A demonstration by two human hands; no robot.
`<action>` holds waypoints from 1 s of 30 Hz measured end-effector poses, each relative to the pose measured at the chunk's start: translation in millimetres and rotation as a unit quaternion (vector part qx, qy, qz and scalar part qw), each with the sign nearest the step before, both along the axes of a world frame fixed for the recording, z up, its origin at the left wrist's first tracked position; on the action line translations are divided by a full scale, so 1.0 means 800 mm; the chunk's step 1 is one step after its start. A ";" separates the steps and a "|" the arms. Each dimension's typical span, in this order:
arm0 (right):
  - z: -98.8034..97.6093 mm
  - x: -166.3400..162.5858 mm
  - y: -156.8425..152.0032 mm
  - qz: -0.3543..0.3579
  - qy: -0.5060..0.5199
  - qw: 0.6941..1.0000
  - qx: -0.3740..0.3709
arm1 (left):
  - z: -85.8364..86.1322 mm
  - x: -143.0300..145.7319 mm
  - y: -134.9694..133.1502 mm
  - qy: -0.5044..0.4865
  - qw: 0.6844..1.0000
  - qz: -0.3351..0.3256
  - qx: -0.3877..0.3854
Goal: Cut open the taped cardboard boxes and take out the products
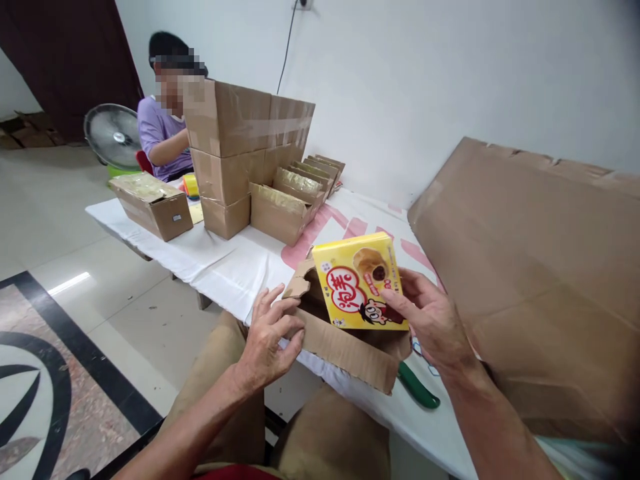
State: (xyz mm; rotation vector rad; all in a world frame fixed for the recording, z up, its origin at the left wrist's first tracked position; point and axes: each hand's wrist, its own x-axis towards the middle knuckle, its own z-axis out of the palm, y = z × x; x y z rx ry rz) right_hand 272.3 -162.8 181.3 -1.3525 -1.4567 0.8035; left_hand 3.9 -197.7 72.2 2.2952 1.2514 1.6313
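Note:
In my right hand is a yellow snack box with a filled pastry and a cartoon face printed on it. The thumb lies on its front and the fingers go behind it. Tilted, the snack box stands over an open cardboard box at the table's near edge, its lower end hidden behind the front wall. My left hand holds that cardboard box by its left corner, fingers bent over the edge beside a torn flap. Just right of the cardboard box lies a green curved handle, partly hidden.
Closed cartons are stacked on the white-covered table, with several open-topped cartons beside them. Another carton stands at the left. Behind the stack sits a person near a fan. A large cardboard carton fills the right side.

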 end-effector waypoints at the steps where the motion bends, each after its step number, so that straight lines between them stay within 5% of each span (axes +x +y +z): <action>1: 0.002 0.001 -0.002 -0.013 0.012 1.000 0.018 | 0.002 -0.001 -0.001 0.001 1.000 -0.001 0.003; 7: 0.042 -0.008 -0.029 -0.019 -0.065 0.989 0.131 | 0.050 -0.023 0.007 -0.094 0.995 -0.018 0.026; 11: 0.082 -0.030 -0.051 0.043 -0.116 0.981 0.150 | 0.097 -0.035 0.023 -0.149 0.983 -0.100 -0.038; 18: 0.130 -0.054 -0.036 0.137 -0.171 0.966 0.136 | 0.135 -0.022 0.034 -0.294 0.859 -0.332 -0.256; 25: 0.107 -0.031 -0.016 0.127 -0.012 0.987 0.093 | 0.127 -0.020 0.043 -0.457 0.751 -0.350 -0.323; 30: 0.096 -0.038 -0.018 0.089 0.121 0.984 0.098 | 0.152 0.000 0.065 -0.466 0.761 -0.358 -0.275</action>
